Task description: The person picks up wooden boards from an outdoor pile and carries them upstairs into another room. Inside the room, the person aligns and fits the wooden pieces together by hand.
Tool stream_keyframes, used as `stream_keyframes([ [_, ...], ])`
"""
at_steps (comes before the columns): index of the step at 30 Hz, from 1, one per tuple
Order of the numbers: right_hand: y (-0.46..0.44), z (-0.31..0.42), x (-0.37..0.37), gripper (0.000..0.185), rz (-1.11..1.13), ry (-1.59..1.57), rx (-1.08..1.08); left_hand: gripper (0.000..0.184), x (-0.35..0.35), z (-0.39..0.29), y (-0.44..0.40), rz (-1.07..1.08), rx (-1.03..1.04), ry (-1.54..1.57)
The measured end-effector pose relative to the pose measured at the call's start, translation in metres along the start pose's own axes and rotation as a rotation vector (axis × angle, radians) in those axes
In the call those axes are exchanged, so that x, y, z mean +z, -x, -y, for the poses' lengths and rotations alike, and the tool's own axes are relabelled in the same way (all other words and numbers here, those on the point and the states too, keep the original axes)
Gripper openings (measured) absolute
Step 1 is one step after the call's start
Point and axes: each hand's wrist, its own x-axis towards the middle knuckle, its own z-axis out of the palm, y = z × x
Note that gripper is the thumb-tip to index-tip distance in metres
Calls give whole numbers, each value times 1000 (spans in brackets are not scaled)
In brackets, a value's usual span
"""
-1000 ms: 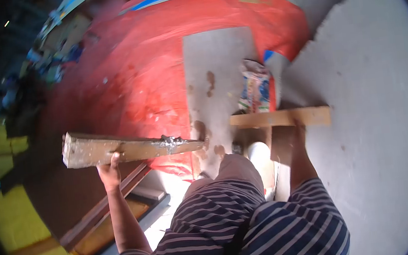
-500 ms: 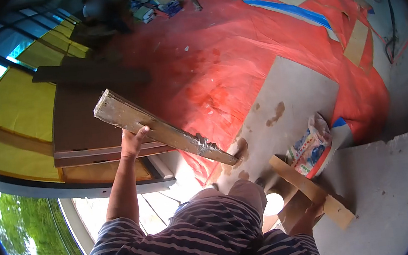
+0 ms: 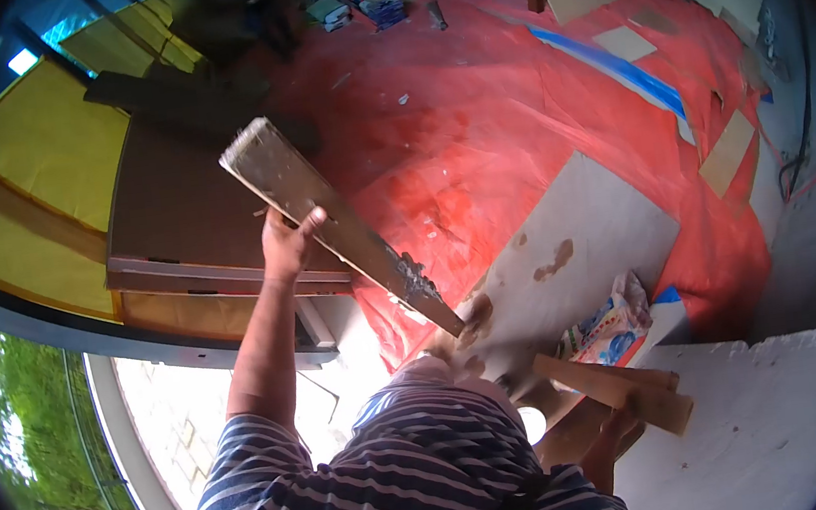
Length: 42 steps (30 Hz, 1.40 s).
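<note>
My left hand [image 3: 290, 238] is closed round the edge of a long wooden board [image 3: 323, 214], which slants from upper left down to the right. Its upper end is pale and chipped, and grey, crusty residue sticks to its lower part. At the lower right my right hand [image 3: 611, 430] grips a shorter wooden piece [image 3: 614, 388], its fingers partly in shadow. Another brown piece lies under and beside that one. Just above the shorter piece is a crumpled printed bag [image 3: 612, 320].
Red sheeting [image 3: 473, 117] covers the floor, with a stained grey panel [image 3: 577, 236] on it. Brown panels [image 3: 180, 200] stand at the left beside yellow sheeting [image 3: 48, 185]. A white round object [image 3: 532, 425] is near my legs. A rough-edged pale slab [image 3: 759, 416] fills the lower right.
The view has turned left, showing greenery and more of the room. The long board has gone from nearly level to steeply slanted, its held end higher. Both hands keep their holds.
</note>
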Motion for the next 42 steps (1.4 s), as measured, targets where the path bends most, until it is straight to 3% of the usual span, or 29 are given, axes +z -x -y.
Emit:
stream_keyframes([
  [3, 20, 61, 50, 57, 200, 255, -155, 61, -46, -28, -52, -95, 60, 97],
  [10, -10, 87, 137, 65, 502, 403, -445, 55, -111, -21, -108, -392, 123, -99],
  [13, -16, 95, 182, 59, 573, 540, -415, 59, -111, 15, -133, -411, 99, 2],
  [15, -14, 97, 217, 50, 557, 543, -504, 61, -103, 36, -151, -411, 56, -7],
  [17, -14, 105, 255, 45, 526, 678, -343, 65, -94, 77, -177, -389, -36, -34],
  [23, -46, 93, 379, 38, 547, 856, -352, 72, -84, 156, -238, -365, -188, -146],
  [25, -48, 97, 435, 38, 604, 887, -336, 72, -86, 166, -261, -399, -293, -164],
  [31, -63, 78, 617, 35, 806, 845, -314, 76, -85, 217, -342, -465, -332, -170],
  [34, -73, 61, 739, 34, 871, 941, -283, 73, -76, 236, -391, -466, -310, -276],
  [37, -44, 66, 879, 43, 941, 985, -304, 69, -61, 238, -455, -486, -456, -134],
  [38, -48, 62, 918, 45, 961, 987, -223, 68, -55, 252, -471, -527, -384, -255],
  [42, -40, 45, 1082, 52, 1158, 872, -15, 69, -53, 266, -532, -532, -498, -341],
])
